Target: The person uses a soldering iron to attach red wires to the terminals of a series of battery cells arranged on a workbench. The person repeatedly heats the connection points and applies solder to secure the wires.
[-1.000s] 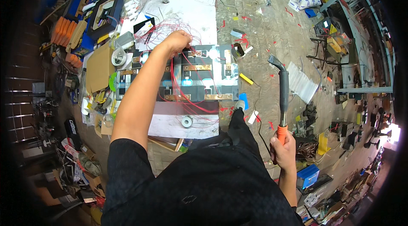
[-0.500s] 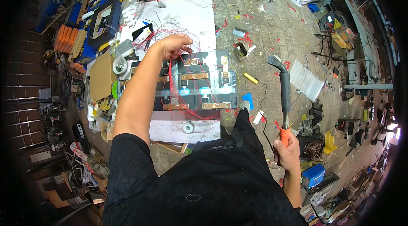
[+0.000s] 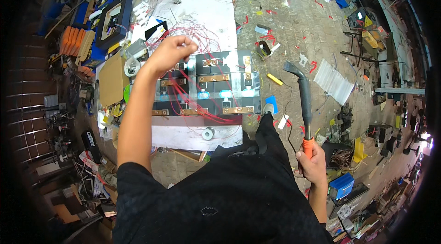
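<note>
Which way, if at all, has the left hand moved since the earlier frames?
Yes. The left hand has shifted to the person's left, judged against the black battery pack in the same view.

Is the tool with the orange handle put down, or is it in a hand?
In a hand: the right hand grips the tool by its orange handle, with thumb and fingers around it.

From my distant seat I see the tool (image 3: 305, 106) with its handle (image 3: 308, 146) of smooth orange plastic and its dark, rather matt shaft (image 3: 304, 91); the blocks (image 3: 212, 87) look like black plastic, under tape (image 3: 236, 80) which is clear and glossy; the bars (image 3: 214, 78) are shiny, copper-coloured metal; the wires (image 3: 202, 33) seem plastic-coated; the shirt (image 3: 211, 189) is matt cloth; the cardboard (image 3: 113, 81) is dull; the floor (image 3: 275, 3) is rough.
</note>
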`<state>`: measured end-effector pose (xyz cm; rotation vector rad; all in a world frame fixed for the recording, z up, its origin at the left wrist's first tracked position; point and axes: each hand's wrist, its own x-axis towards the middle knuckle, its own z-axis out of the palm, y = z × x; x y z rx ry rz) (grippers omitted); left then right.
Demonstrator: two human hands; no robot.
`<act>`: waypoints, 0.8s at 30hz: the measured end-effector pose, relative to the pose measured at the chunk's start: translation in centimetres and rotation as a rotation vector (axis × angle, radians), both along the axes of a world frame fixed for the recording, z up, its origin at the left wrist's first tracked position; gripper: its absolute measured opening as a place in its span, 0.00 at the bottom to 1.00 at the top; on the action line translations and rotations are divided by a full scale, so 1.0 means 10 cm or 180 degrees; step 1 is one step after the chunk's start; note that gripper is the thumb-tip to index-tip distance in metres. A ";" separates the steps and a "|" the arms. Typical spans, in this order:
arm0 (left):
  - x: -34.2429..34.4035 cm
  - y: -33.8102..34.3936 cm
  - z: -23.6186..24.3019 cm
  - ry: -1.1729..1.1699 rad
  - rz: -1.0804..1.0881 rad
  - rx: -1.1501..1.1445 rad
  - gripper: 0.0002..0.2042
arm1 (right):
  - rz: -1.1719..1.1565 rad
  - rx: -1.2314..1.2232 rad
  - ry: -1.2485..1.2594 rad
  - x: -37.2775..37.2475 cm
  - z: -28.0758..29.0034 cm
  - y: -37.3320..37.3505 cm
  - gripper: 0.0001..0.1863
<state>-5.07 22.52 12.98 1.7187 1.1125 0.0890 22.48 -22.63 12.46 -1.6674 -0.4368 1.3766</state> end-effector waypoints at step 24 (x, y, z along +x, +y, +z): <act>-0.18 -0.55 -0.76 0.0625 -0.1290 0.1936 0.08 | 0.1440 -0.0504 -0.1425 -1.04 0.01 0.86 0.24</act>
